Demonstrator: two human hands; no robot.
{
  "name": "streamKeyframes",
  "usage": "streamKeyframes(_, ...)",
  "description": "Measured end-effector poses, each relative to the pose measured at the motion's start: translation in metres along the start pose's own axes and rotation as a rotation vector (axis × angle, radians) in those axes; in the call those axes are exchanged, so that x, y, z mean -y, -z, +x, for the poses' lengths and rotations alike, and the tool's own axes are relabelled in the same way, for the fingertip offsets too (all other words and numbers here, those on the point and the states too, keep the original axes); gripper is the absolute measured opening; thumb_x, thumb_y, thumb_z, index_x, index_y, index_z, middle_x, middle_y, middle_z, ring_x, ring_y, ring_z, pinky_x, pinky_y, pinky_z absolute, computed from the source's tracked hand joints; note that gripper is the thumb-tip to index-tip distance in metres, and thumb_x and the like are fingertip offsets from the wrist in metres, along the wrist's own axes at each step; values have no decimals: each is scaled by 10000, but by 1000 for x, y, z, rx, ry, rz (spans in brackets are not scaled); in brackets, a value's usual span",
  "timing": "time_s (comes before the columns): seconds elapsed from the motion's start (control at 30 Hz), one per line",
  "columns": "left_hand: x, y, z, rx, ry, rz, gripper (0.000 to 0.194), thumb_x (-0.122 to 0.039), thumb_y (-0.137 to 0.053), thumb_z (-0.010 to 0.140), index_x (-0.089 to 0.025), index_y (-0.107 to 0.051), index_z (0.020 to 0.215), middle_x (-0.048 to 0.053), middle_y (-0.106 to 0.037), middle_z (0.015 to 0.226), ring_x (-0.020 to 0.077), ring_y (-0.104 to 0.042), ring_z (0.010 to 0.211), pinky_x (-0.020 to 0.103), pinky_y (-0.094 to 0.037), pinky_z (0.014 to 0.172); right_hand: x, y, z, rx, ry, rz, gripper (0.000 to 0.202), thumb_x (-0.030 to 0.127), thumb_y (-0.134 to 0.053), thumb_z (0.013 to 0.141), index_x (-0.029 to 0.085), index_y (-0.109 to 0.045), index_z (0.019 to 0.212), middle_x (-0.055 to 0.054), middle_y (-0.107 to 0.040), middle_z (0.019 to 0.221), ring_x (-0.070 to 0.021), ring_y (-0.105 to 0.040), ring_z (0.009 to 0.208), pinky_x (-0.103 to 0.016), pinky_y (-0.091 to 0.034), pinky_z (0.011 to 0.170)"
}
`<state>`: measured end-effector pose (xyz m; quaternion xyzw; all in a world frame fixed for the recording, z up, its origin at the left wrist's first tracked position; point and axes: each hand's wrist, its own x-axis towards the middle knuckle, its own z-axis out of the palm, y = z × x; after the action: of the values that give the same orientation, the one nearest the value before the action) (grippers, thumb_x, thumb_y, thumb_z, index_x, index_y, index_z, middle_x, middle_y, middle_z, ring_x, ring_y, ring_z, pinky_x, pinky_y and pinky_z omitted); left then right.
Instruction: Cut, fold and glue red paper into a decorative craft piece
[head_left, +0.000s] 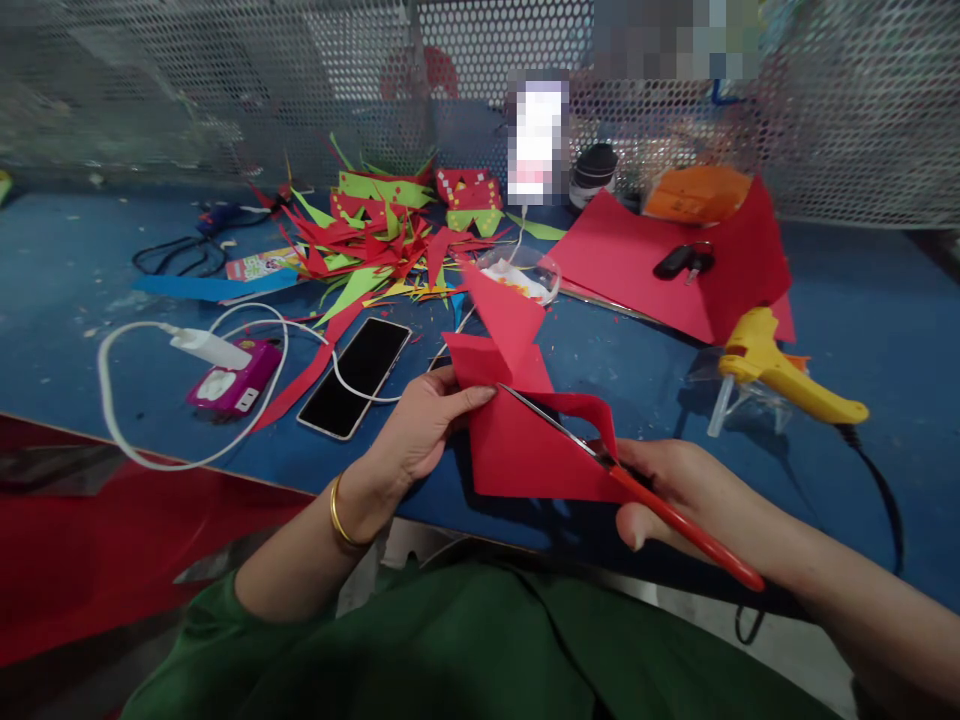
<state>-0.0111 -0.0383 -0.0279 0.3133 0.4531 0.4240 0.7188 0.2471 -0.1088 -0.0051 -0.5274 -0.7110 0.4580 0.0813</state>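
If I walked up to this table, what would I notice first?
Probably the red paper, front and centre, held in the left hand, with scissors in the right hand. Next, perhaps, the colourful heap of scraps behind it to the left, and the yellow glue gun on the right.

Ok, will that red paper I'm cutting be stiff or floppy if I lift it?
Probably fairly stiff: the paper looks nearly flat below the scissors. The narrow, curved strip would likely flex more. Overall, the sheet should be light, since its edges look thin.
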Motion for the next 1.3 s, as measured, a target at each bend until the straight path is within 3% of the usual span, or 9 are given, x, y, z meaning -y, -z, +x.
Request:
streamKeyframes(0.47,1,-1,-1,21,14,-25,332,-204,-914,622,-163,-797,930,59,-805,910,165,-727,808,270,-579,794,1,2,0,9,51,35,728,944,-411,733,222,-498,731,14,-504,624,-145,-459,550,-241,-295,429)
streamKeyframes(0.67,5,-2,-2,28,24,-19,314,-186,-916,615,-187,-805,908,49,-808,965,177,-736,849,290,-575,843,1,0,1,18,33,46,748,931,-455,727,203,-580,838,6,-549,637,-157,-499,556,-249,-316,465)
streamKeyframes(0.8,6,-1,-2,48,32,-5,317,-189,-910,625,-188,-806,925,67,-802,1030,199,-741,879,318,-574,864,1,-2,1,-9,45,35,768,957,-421,703,207,-562,791,13,-527,619,-150,-477,549,-249,-315,465)
streamKeyframes(0.97,6,-3,-3,28,28,-3,313,-196,-914,622,-195,-808,916,46,-806,981,179,-735,848,294,-569,835,2,-5,2,-20,18,57,670,882,-491,772,214,-539,748,22,-515,617,-143,-458,568,-244,-337,479)
streamKeyframes(1.13,5,-3,-4,91,43,3,287,-222,-918,634,-182,-807,895,37,-802,872,161,-727,799,276,-567,822,-1,-7,3,-26,7,38,621,828,-537,798,210,-561,750,25,-512,600,-140,-462,555,-243,-354,486)
streamKeyframes(1.3,6,-1,-2,32,41,1,287,-194,-928,604,-192,-807,865,30,-805,911,154,-722,794,270,-568,813,-10,-9,5,-53,35,2,603,802,-567,802,201,-614,813,28,-505,589,-147,-484,551,-244,-348,488)
